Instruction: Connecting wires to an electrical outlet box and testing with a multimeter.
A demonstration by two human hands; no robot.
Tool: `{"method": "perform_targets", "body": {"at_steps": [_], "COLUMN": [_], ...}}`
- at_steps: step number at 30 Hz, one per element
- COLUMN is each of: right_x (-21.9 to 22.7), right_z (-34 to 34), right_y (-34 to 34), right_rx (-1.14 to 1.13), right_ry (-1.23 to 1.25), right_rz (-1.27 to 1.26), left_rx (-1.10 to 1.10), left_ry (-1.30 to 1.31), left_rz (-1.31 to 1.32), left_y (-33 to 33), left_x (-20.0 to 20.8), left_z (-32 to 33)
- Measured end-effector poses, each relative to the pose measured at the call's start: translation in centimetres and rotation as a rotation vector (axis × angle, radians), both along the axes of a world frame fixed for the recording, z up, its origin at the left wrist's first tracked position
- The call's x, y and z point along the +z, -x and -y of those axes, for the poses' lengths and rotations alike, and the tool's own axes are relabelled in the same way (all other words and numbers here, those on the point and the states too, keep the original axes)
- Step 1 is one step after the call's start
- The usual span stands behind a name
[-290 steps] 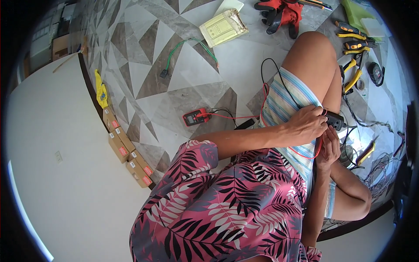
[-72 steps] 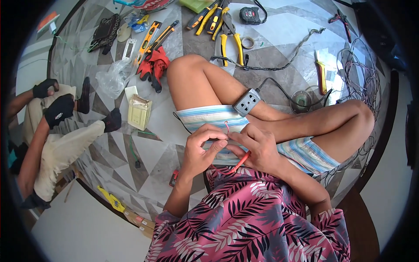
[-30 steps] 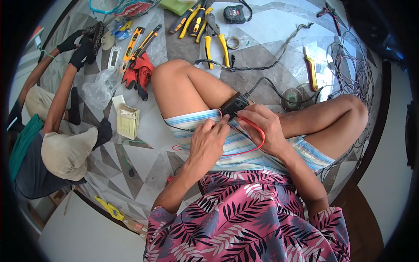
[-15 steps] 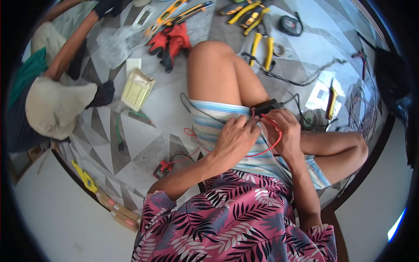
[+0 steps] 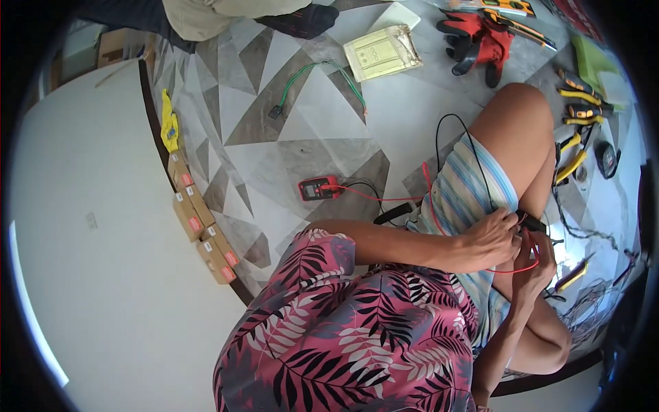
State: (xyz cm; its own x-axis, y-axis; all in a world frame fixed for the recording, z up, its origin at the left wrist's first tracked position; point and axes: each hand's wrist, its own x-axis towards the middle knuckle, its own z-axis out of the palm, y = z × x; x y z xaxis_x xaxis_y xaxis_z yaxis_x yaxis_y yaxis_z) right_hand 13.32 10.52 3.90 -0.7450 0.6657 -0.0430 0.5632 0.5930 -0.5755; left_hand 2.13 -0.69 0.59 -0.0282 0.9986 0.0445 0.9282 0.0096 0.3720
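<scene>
Over my lap, both hands work close together at a small black box (image 5: 531,222) with thin wires. My left hand (image 5: 489,242) is closed in a pinch where a looping black test lead (image 5: 449,118) runs into its fingers; the tip is hidden. Just right of it, my right hand (image 5: 537,264) pinches the end of a red test lead (image 5: 511,270), which curves under the left hand. The red lead goes back to a red and black multimeter (image 5: 319,188) lying on the floor at my left. Its display is too small to read.
A green wire (image 5: 302,71) and a yellowish box (image 5: 382,52) lie ahead, near a person's foot (image 5: 302,20). Red-black gloves (image 5: 477,41), yellow-handled pliers (image 5: 571,161) and a tape measure (image 5: 607,159) are at far right. Small cartons (image 5: 199,213) line the left wall; tangled wires (image 5: 594,302) lie right.
The view has swung left, bringing the multimeter and cartons further into sight. My hands stay together at the black box, with the leads still at the fingers.
</scene>
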Motion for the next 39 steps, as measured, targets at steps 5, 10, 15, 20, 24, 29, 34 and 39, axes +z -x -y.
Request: {"method": "perform_targets", "body": {"at_steps": [5,10,15,20,24,29,34,39], "right_x": [-0.1,0.4,0.4,0.1,0.6,0.5,1.9,0.5], "right_z": [0.1,0.1,0.1,0.1,0.0,2.1,3.2,4.7], "right_y": [-0.1,0.2,0.2,0.2,0.1,-1.3,-2.3,-2.5], "right_rx": [-0.036,-0.003,-0.010,-0.003,-0.009,0.015,0.055,-0.037], "right_ry": [0.024,0.025,0.029,0.010,0.046,-0.088,-0.027,0.220], "right_rz": [0.016,0.026,0.046,0.036,-0.051,-0.188,-0.321,-0.272], "left_rx": [-0.018,-0.017,0.001,-0.019,-0.095,-0.067,-0.023,-0.034], "left_ry": [0.031,-0.001,-0.030,-0.027,-0.005,-0.145,-0.214,-0.139], "left_rz": [0.032,0.011,0.014,0.015,0.225,0.451,0.700,0.764], "left_y": [0.1,-0.2,-0.4,-0.4,1.1,4.8,5.3,5.4], "left_x": [0.2,-0.2,-0.4,-0.7,0.3,1.0,3.5,4.4], "left_z": [-0.1,-0.1,0.0,-0.2,-1.1,0.2,-0.4,-0.3]}}
